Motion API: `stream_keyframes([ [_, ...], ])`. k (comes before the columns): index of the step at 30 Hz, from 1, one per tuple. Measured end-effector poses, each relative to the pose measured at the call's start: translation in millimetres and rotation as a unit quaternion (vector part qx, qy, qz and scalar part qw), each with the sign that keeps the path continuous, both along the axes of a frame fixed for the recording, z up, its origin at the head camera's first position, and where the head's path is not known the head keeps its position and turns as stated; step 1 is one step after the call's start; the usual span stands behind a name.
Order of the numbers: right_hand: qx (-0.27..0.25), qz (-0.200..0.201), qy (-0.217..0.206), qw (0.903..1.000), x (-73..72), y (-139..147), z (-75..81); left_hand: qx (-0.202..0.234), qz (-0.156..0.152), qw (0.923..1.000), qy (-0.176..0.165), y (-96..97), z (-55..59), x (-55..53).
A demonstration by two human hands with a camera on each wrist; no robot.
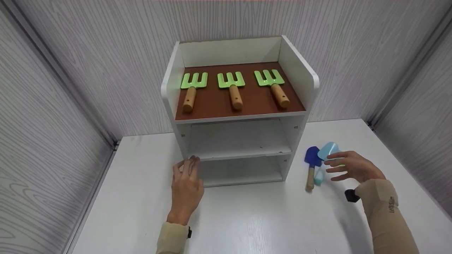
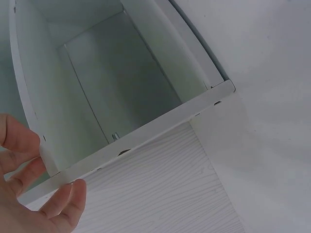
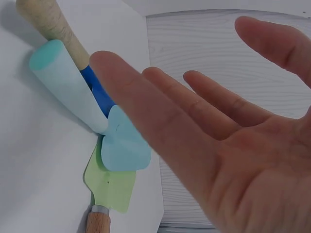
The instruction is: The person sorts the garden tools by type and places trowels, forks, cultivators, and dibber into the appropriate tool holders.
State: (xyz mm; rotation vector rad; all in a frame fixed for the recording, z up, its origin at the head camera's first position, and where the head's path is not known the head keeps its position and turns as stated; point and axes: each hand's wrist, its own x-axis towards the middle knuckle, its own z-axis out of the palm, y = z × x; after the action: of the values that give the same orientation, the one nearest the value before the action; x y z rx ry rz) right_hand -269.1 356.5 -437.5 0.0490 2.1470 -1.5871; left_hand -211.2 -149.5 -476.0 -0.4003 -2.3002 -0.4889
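My left hand [image 1: 187, 187] grips the front left edge of a white shelf unit [image 1: 243, 155]. In the left wrist view its fingers [image 2: 73, 206] lie on either side of the white panel edge [image 2: 160, 124]. My right hand [image 1: 355, 167] hovers with spread fingers over several toy trowels and holds nothing. These are a dark blue trowel [image 1: 312, 155] with a wooden handle, a light blue trowel [image 3: 126, 143] whose head overlaps it, and a green trowel [image 3: 111, 187] with a wooden handle, mostly hidden by my hand in the head view.
On the unit's brown top board [image 1: 212, 102] lie three green hand forks, left [image 1: 189, 98], middle [image 1: 235, 97] and right [image 1: 279, 95], with wooden handles. Two white compartments are below. The white table [image 1: 240, 218] is bounded by wood-grain panels [image 1: 116, 56].
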Motion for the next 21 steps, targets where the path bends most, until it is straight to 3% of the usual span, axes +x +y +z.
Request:
stream_keyframes([
  [8, -0.005, -0.017, -0.02, 0.9996, -0.9, 15.3, 5.4, -0.013, 0.007, 0.9999, 0.005, 0.2, 0.0, -0.9],
  [21, 0.073, -0.033, -0.031, 0.9963, 2.7, 45.9, 14.0, -0.009, 0.007, 0.9999, 0.003, 0.8, -0.2, -0.2],
])
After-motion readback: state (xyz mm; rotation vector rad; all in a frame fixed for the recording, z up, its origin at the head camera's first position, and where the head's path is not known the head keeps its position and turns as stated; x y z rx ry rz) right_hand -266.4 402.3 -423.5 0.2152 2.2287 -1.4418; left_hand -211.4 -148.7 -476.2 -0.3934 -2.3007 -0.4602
